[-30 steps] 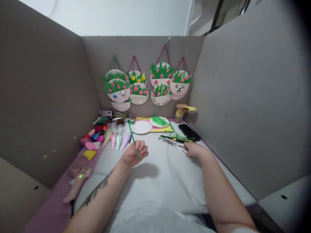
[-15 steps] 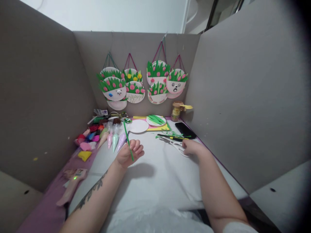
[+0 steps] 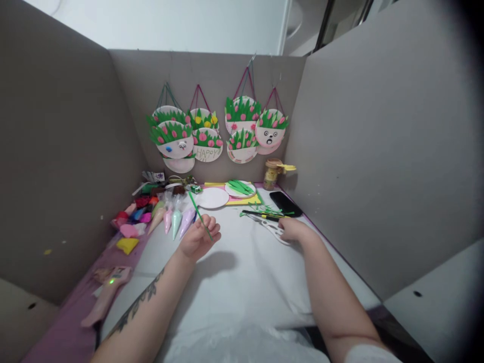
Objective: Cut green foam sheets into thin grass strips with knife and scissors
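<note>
My left hand (image 3: 198,238) is raised over the white table cover (image 3: 242,282), fingers curled around a thin green strip (image 3: 198,213) that slants up and away from it. My right hand (image 3: 295,230) rests on the cover to the right, its fingers on the handles of white scissors (image 3: 269,226); the fingertips are hidden behind the hand. Just beyond the scissors lie a black and yellow pen (image 3: 260,216) and green paper scraps (image 3: 270,209).
Grey cardboard walls enclose the desk on three sides. Several paper-plate flower crafts (image 3: 215,133) hang on the back wall. Pastel piping bags (image 3: 174,220), coloured clay lumps (image 3: 132,222), paper plates (image 3: 212,197), a jar (image 3: 273,172) and a black phone (image 3: 285,203) line the far edge. A pink tool (image 3: 104,295) lies left.
The view has drifted slightly right and up, so everything sits a little further left. My left hand has tilted the green strip a bit lower. My right hand stays at the scissors.
</note>
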The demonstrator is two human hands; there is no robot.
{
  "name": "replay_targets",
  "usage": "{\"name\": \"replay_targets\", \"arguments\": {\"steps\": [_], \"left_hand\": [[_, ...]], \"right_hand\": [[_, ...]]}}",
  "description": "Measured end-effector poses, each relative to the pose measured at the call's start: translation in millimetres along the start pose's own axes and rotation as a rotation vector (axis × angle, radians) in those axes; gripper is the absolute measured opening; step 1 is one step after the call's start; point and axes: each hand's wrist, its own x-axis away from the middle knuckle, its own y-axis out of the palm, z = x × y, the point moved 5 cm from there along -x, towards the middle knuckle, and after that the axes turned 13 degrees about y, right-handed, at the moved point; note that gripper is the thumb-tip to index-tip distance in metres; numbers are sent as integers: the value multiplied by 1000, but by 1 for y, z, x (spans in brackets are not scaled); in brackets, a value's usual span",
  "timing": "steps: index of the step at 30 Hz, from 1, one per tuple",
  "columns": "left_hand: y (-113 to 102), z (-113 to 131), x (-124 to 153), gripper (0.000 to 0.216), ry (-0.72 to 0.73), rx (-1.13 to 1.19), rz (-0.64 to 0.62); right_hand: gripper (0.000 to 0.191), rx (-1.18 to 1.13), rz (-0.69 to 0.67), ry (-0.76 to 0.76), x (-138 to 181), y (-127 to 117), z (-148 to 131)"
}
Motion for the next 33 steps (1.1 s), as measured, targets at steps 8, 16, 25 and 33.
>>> {"name": "replay_targets", "arguments": {"steps": [8, 16, 25, 33], "left_hand": [[-21, -3, -8, 38, 40, -128, 283], [-31, 3, -7, 40, 210, -470, 519], [-28, 17, -3, 36, 424, -509, 586], [-24, 15, -2, 41, 350, -318, 582]], "right_hand": [[30, -211, 136, -158, -1, -11, 10], [11, -840, -175, -323, 37, 6, -71], [24, -961, -537, -673, 89, 27, -139], [21, -806, -460, -700, 86, 41, -136]]}}
